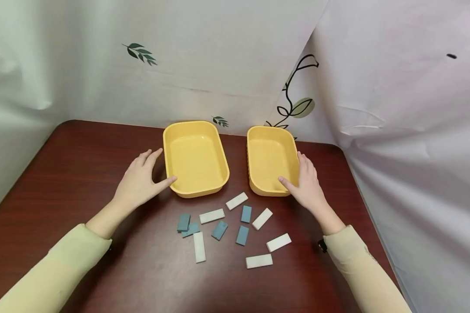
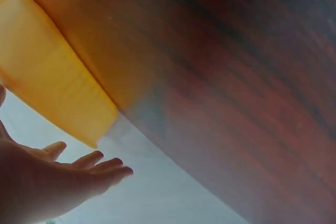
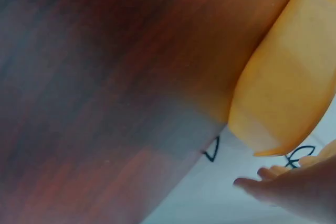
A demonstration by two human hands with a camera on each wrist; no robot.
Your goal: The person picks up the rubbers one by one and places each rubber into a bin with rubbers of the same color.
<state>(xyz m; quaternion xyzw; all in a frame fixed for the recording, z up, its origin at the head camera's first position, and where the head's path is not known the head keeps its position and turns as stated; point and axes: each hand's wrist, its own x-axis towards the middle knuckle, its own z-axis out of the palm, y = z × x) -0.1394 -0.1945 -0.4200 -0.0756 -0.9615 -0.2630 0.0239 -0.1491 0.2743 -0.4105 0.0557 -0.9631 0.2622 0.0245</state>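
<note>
Two yellow plastic trays stand side by side at the back of the table, a larger left tray (image 1: 196, 163) and a narrower right tray (image 1: 272, 161). My left hand (image 1: 137, 180) is at the left tray's outer side, thumb tip overlapping its near corner and fingers extended. At the other tray's right side is my right hand (image 1: 307, 184), its thumb over the rim and its fingers straight along the wall. In the wrist views, the left hand (image 2: 58, 179) and right hand (image 3: 294, 190) show loosely spread fingers beside the tray walls. Both trays hold nothing.
In front of the trays lie several white blocks (image 1: 279, 242) and several blue-grey blocks (image 1: 242, 235), scattered on the dark red wooden table (image 1: 152, 278). Two blue-grey ones overlap at the left. A pale, leaf-patterned sheet (image 1: 235, 52) hangs behind the table and along its sides.
</note>
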